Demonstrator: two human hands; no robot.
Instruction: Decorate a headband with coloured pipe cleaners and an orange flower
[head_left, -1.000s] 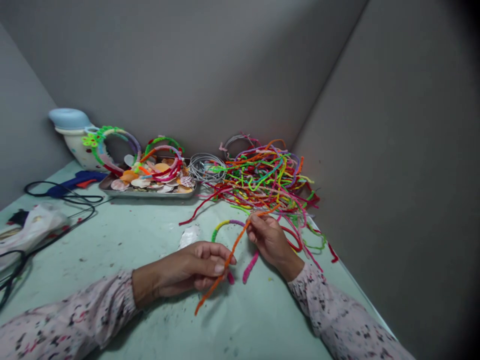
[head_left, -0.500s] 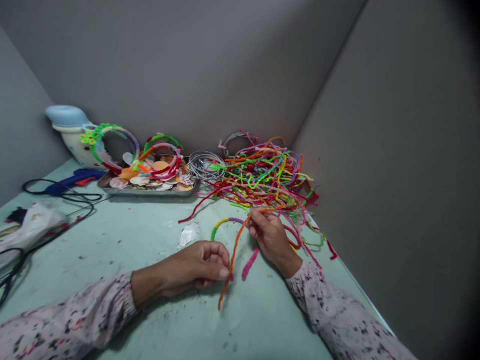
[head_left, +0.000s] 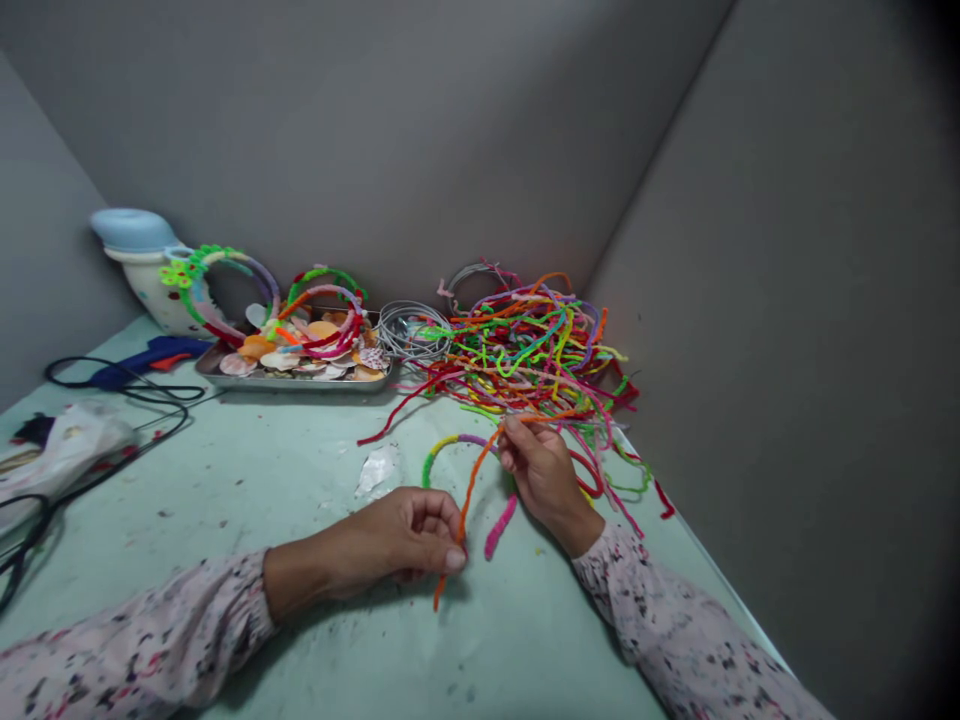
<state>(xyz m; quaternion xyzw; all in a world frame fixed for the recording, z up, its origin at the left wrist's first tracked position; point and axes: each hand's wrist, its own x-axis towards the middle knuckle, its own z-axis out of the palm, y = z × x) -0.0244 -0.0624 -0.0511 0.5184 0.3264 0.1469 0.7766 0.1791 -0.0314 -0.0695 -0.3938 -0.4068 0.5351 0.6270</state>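
An orange pipe cleaner [head_left: 472,482] runs slantwise between my hands. My left hand [head_left: 409,535] pinches it near its lower end, which sticks out below the fingers. Higher up and to the right, my right hand [head_left: 538,470] has thumb and finger closed on it, and the rest extends to the right above that hand. Between and behind the hands lies a curved band [head_left: 448,441] in green, yellow and purple, with a pink end [head_left: 500,528] beside my right hand. Part of the band is hidden by my hands.
A pile of coloured pipe cleaners [head_left: 525,345] lies at the back right, beside coiled grey wire [head_left: 414,332]. A metal tray [head_left: 300,384] holds shells and decorated hoops. Left are a blue-lidded container [head_left: 157,285], black cable [head_left: 176,402] and plastic bag [head_left: 82,445].
My left hand has shifted slightly down and right along the orange pipe cleaner, and less of its lower end shows. My right hand has barely moved.
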